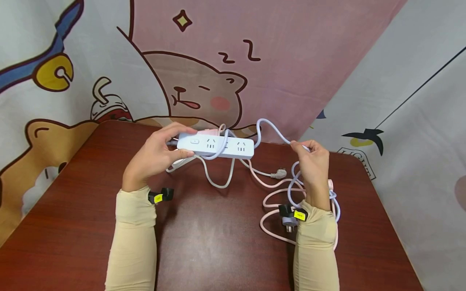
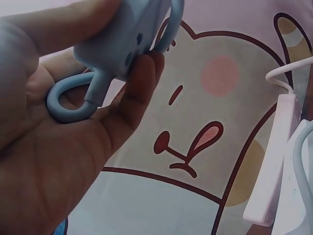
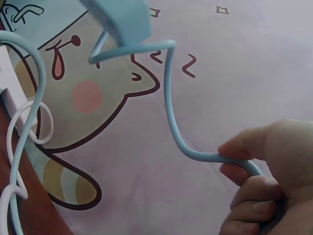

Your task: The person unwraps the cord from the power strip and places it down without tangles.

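My left hand (image 1: 153, 157) grips the left end of a pale blue power strip (image 1: 233, 151), held raised with its sockets facing me. In the left wrist view the strip's cord (image 2: 73, 98) leaves its end in a bend beside the palm. One turn of that cord passes round the strip's middle, then runs to the right. My right hand (image 1: 313, 161) pinches the cord (image 3: 203, 155) between thumb and fingers, apart from the strip. Below the right hand, more of the cord hangs in loops near a lavender plug (image 1: 289, 222).
Behind the raised strip lie a pink power strip (image 2: 274, 161) and a white power strip (image 2: 293, 196). A white plug (image 1: 280, 173) rests on the brown table (image 1: 218, 242). Pink cord (image 1: 269, 230) curls at the right. A cartoon-printed cloth (image 1: 291, 60) hangs behind the table.
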Demonstrator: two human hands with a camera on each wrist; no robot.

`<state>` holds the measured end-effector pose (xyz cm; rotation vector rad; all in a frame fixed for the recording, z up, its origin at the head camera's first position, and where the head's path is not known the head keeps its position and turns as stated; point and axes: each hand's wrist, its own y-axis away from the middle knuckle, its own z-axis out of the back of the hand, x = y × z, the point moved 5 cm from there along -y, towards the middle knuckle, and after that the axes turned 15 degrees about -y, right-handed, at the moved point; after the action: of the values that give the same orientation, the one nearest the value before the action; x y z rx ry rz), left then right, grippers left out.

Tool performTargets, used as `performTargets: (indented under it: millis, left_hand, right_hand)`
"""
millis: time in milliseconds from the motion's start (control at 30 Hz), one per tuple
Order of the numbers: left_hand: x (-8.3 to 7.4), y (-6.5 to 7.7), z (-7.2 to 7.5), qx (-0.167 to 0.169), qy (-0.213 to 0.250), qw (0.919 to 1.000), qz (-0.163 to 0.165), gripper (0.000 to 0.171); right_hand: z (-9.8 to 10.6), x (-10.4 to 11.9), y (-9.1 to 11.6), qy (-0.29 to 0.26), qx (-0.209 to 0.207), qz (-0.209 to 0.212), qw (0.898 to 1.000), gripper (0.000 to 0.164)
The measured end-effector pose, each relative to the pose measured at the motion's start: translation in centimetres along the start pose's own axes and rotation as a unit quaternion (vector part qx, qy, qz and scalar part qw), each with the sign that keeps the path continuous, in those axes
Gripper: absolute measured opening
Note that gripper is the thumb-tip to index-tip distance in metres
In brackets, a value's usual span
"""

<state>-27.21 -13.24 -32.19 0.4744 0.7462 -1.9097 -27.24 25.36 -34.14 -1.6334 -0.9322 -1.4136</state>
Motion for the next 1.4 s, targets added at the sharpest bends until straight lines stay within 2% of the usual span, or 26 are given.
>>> performTargets:
  millis: [200, 400, 467, 633, 767, 867, 1000, 1100, 1200, 1400]
  left_hand:
    - [-0.1, -0.1, -0.1, 0.001, -0.009, 0.9999, -0.012, 0.045]
    - [0.2, -0.2, -0.2, 0.001, -0.019, 0.9996, -0.019, 0.045]
    - [0.2, -0.2, -0.1, 0.0, -0.025, 0.9996, -0.016, 0.046]
    - [0.5, -0.2, -0.1, -0.003, -0.044, 0.999, -0.008, 0.045]
    - [0.6, -0.1, -0.1, -0.011, -0.055, 0.9984, 0.0, 0.045]
    - [0.8, -0.2, 0.0, -0.018, -0.058, 0.9981, 0.01, 0.045]
    - [1.0, -0.2, 0.0, -0.017, -0.059, 0.9977, 0.027, 0.044]
    - [1.1, -0.2, 0.1, -0.02, -0.064, 0.997, 0.039, 0.043]
    - [1.4, -0.3, 0.2, -0.033, -0.068, 0.996, 0.048, 0.044]
    - [1.3, -0.3, 0.7, -0.07, -0.053, 0.9945, 0.056, 0.047]
  right_hand:
    - [0.5, 1.2, 0.3, -0.094, -0.042, 0.04, 0.994, 0.026]
    - [1.1, 3.0, 1.1, -0.202, -0.021, 0.079, 0.976, 0.025]
    - [1.3, 3.5, 1.3, -0.24, 0.001, 0.092, 0.966, 0.024]
    - [1.5, 4.4, 1.7, -0.333, 0.068, 0.115, 0.933, 0.022]
    - [1.5, 4.9, 1.8, -0.365, 0.11, 0.14, 0.914, 0.021]
    - [1.5, 5.2, 1.9, -0.399, 0.14, 0.15, 0.894, 0.023]
    - [1.4, 5.5, 2.2, -0.452, 0.185, 0.148, 0.86, 0.024]
    - [1.4, 5.8, 2.4, -0.463, 0.216, 0.152, 0.846, 0.023]
    - [1.3, 5.9, 2.6, -0.461, 0.241, 0.152, 0.841, 0.024]
    - [1.1, 5.6, 2.7, -0.432, 0.292, 0.136, 0.842, 0.03]
